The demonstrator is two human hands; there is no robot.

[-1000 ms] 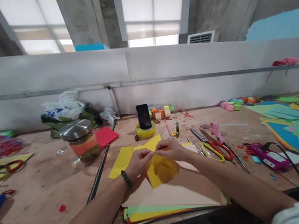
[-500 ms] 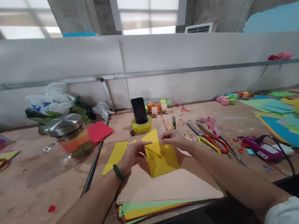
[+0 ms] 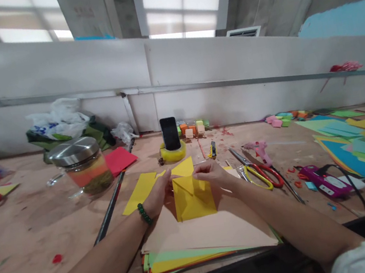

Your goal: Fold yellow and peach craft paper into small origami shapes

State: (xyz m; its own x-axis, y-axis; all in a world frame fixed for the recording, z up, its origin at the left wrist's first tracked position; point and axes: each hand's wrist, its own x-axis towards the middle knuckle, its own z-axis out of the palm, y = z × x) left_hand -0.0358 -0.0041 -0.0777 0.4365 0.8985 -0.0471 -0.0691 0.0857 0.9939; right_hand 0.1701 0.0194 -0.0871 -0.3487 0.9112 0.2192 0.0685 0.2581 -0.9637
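A creased square of yellow paper [image 3: 194, 199] is held over a stack of coloured sheets [image 3: 205, 236], pale pink on top. My left hand [image 3: 158, 191], with a green bead bracelet at the wrist, grips the square's upper left edge. At the upper right corner my right hand [image 3: 211, 173] pinches the paper between thumb and fingers. Behind the square lies a pointed yellow piece [image 3: 184, 167]. Another yellow strip [image 3: 139, 193] rests on the table left of my left hand.
Scissors [image 3: 260, 170], a pink glue gun [image 3: 259, 152] and a purple device [image 3: 326, 182] with a cable lie to the right. A phone [image 3: 170, 134] stands in a yellow tape roll [image 3: 173, 154]. At left is a glass jar [image 3: 88, 176] near red paper [image 3: 120, 160].
The yellow square has shifted slightly left and now hangs straighter. My left hand has turned upward along its edge. The other person's hand at the far right has mostly left view.
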